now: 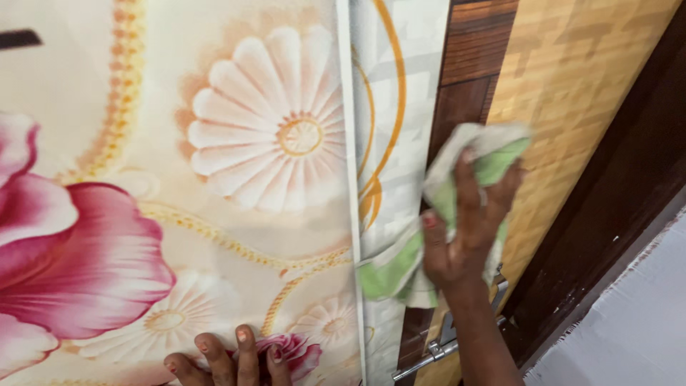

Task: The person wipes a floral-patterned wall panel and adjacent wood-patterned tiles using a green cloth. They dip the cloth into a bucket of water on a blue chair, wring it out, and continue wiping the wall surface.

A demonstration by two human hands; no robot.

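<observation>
My right hand (464, 229) grips a green and white cloth (486, 154) and presses it flat against a wooden door panel (572, 93), close to the door's dark brown edge strip (464, 78). My left hand (232, 357) rests with its fingers spread on a glossy flower-printed panel (179, 164) at the bottom of the view; only the fingers show. Part of the cloth hangs down below my right palm.
A metal door handle (443, 347) sits just under my right wrist. A narrow white panel with orange curves (389, 93) stands between the flower panel and the door. A dark door frame (614, 207) and pale wall (629, 322) lie at right.
</observation>
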